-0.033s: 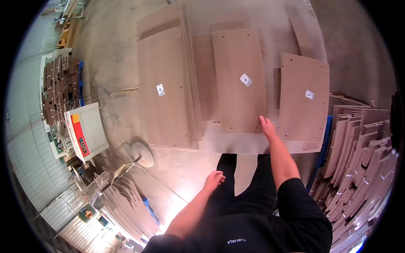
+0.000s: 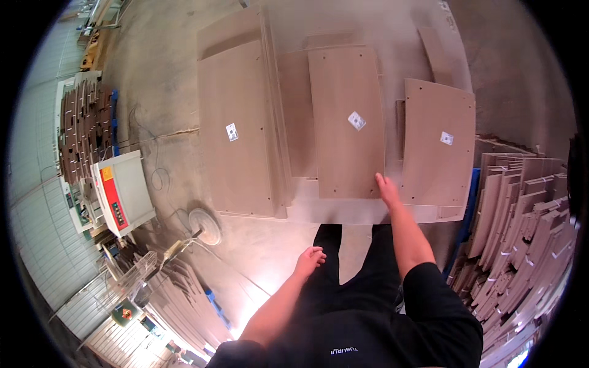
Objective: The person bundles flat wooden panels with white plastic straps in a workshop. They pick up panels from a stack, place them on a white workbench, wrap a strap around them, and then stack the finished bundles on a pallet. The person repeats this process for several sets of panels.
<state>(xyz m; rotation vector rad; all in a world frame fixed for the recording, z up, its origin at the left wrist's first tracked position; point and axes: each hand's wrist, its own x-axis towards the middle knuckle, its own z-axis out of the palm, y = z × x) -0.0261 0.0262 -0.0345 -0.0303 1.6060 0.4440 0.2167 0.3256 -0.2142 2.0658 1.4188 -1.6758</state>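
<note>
The middle panel (image 2: 347, 147), flat and brown with small holes and a white label, lies on a pale sheet (image 2: 362, 211) at waist height. At its near right corner my right hand (image 2: 387, 189) is closed on the edge, thumb on top and fingers hidden below. In front of my left thigh hangs my left hand (image 2: 310, 260), holding nothing, its fingers loosely bent and slightly apart. Another labelled panel (image 2: 437, 165) lies to the right of the middle one. Left of it rests a larger stack of panels (image 2: 236, 165), also labelled on top.
Stacked boards (image 2: 515, 214) stand along the right side. To the left are a white-and-red machine cabinet (image 2: 132, 190), another board stack (image 2: 86, 129) and a round-based stand (image 2: 204, 227). Cables (image 2: 161, 159) run over the concrete floor. A narrow strip (image 2: 434, 55) lies at the far right.
The middle panel has slid slightly toward me, along with my right hand on its corner. My left hand stays about where it was.
</note>
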